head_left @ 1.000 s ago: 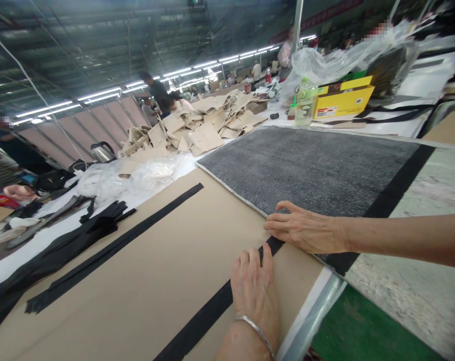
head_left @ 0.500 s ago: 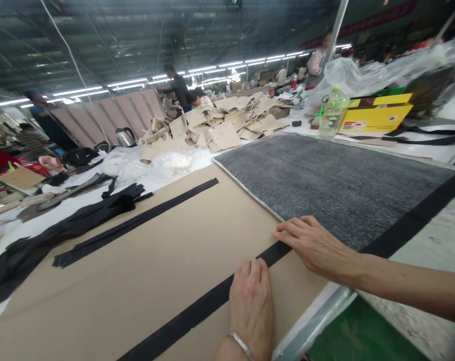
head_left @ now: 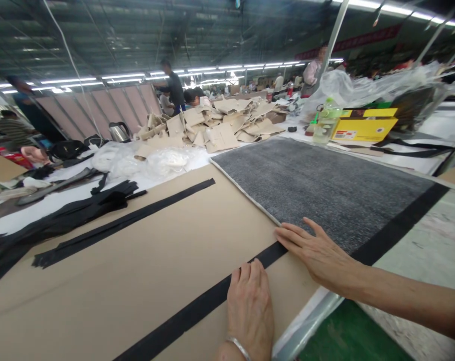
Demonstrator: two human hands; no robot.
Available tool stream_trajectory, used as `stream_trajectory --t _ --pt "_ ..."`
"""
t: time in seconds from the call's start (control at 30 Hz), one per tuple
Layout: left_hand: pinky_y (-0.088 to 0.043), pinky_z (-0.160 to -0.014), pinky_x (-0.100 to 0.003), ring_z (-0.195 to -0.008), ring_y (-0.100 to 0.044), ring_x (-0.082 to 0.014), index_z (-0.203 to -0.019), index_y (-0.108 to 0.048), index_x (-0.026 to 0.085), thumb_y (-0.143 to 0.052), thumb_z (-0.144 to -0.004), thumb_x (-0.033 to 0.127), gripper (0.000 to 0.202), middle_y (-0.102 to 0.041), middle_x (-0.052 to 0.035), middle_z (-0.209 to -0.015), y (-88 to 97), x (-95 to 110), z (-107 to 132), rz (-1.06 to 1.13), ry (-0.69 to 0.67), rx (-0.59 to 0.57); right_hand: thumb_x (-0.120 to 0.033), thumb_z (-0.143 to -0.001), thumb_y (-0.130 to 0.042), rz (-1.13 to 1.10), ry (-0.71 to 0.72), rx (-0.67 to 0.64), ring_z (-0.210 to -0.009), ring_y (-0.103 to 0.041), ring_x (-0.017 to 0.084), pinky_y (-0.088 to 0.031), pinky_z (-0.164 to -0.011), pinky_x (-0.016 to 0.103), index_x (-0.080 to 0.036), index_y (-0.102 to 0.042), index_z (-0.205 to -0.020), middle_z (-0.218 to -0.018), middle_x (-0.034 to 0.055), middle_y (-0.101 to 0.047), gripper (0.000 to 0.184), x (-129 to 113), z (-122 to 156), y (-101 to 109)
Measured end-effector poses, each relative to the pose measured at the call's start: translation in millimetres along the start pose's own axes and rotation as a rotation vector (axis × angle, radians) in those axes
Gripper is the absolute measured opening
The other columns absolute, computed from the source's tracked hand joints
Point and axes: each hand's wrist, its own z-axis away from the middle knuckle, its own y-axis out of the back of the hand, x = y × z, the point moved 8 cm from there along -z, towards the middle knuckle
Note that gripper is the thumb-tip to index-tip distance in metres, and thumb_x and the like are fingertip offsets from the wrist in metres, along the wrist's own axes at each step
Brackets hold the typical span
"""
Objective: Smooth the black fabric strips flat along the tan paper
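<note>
black strip (head_left: 197, 309) | under both flat hands | left hand (head_left: 250, 311) | right hand (head_left: 317, 253)

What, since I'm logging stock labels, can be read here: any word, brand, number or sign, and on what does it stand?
Nothing reads clearly.
Yellow box: white label with print, too small to read.
Red banner: pale characters, too blurred to read.
Bottle: no legible label.
Black strip and mat: no text.

A black strip (head_left: 197, 308) crosses tan cardboard (head_left: 137, 260) beside a speckled grey mat (head_left: 325, 185); the box (head_left: 362, 128) is yellow.
</note>
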Motion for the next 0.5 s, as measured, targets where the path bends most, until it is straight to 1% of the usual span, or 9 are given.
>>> stream_trajectory --t 0.1,0.17,0.23,0.3,0.33,0.37,0.4,0.47,0.5 --pt "-0.052 -0.085 -0.039 -0.096 -0.059 -0.0262 -0.127 -0.058 0.003 -0.051 -0.086 0.01 0.042 -0.066 -0.0143 -0.108 -2.4 0.8 -0.8 0.023 0.003 -0.041 0.003 -0.068 -0.039 0.058 0.01 0.053 -0.137 -0.032 0.028 -0.024 -0.109 0.062 -0.007 -0.047 -0.134 -0.143 0.0144 -0.046 0.068 1.6 1.9 4.5" --pt "-0.051 -0.088 -0.039 -0.099 -0.059 -0.0264 -0.13 -0.054 0.002 -0.05 -0.086 0.007 0.045 -0.066 -0.0151 -0.109 -1.9 -0.2 -1.7 0.046 0.022 -0.068 0.005 -0.067 -0.037 0.035 -0.025 0.049 -0.138 -0.031 0.026 -0.025 -0.112 0.058 -0.007 -0.045 -0.137 -0.145 0.0134 -0.044 0.072 0.8 -6.1 14.6" --pt "-0.051 -0.092 -0.04 -0.102 -0.059 -0.0264 -0.134 -0.05 0.001 -0.047 -0.084 0.004 0.049 -0.066 -0.0155 -0.11 0.1 -2.7 -2.2 0.105 0.051 -0.098 0.007 -0.068 -0.035 -0.036 -0.029 0.041 -0.139 -0.03 0.022 -0.025 -0.115 0.052 -0.009 -0.042 -0.141 -0.147 0.0114 -0.041 0.075 -9.7 -18.7 26.8" --pt "-0.048 -0.099 -0.038 -0.109 -0.058 -0.0252 -0.135 -0.049 0.004 -0.045 -0.082 0.002 0.053 -0.064 -0.0146 -0.117 3.9 -7.4 -0.8 0.22 0.098 -0.108 0.004 -0.077 -0.033 -0.132 0.041 0.045 -0.14 -0.03 0.02 -0.028 -0.116 0.047 -0.01 -0.038 -0.144 -0.149 0.0102 -0.038 0.069 -32.6 -29.9 35.1" --pt "-0.046 -0.102 -0.036 -0.114 -0.056 -0.0241 -0.136 -0.049 0.007 -0.044 -0.081 0.001 0.055 -0.062 -0.0138 -0.123 6.5 -11.0 1.3 0.287 0.13 -0.098 -0.001 -0.084 -0.034 -0.18 0.082 0.042 -0.139 -0.031 0.019 -0.031 -0.115 0.045 -0.011 -0.034 -0.146 -0.15 0.01 -0.037 0.063 -45.8 -32.9 35.6" --pt "-0.044 -0.106 -0.034 -0.119 -0.053 -0.0224 -0.137 -0.048 0.009 -0.043 -0.081 0.001 0.057 -0.058 -0.0125 -0.13 9.3 -15.3 4.6 0.343 0.167 -0.082 -0.009 -0.091 -0.036 -0.225 0.112 0.037 -0.138 -0.033 0.02 -0.035 -0.113 0.044 -0.012 -0.03 -0.149 -0.15 0.0104 -0.037 0.058 -58.1 -33.4 33.2" --pt "-0.041 -0.109 -0.033 -0.125 -0.05 -0.0205 -0.139 -0.047 0.011 -0.041 -0.081 0.0 0.059 -0.054 -0.011 -0.137 12.2 -20.2 9.4 0.375 0.208 -0.06 -0.019 -0.096 -0.039 -0.263 0.131 0.036 -0.137 -0.035 0.021 -0.039 -0.11 0.045 -0.014 -0.023 -0.152 -0.15 0.011 -0.036 0.058 -68.8 -31.4 29.0" --pt "-0.035 -0.115 -0.034 -0.135 -0.041 -0.0196 -0.143 -0.041 0.013 -0.039 -0.085 0.003 0.059 -0.043 -0.0093 -0.148 16.9 -29.4 22.9 0.354 0.264 -0.039 -0.036 -0.099 -0.043 -0.338 0.14 0.058 -0.134 -0.04 0.024 -0.045 -0.104 0.047 -0.018 -0.008 -0.155 -0.15 0.0125 -0.037 0.068 -82.5 -21.8 16.5" --pt "-0.033 -0.116 -0.037 -0.138 -0.037 -0.0207 -0.145 -0.038 0.012 -0.039 -0.087 0.006 0.058 -0.039 -0.0093 -0.152 17.5 -32.8 30.7 0.317 0.264 -0.056 -0.038 -0.099 -0.043 -0.376 0.153 0.084 -0.133 -0.042 0.026 -0.046 -0.102 0.048 -0.021 -0.003 -0.155 -0.15 0.0124 -0.037 0.071 -86.4 -16.5 9.3"
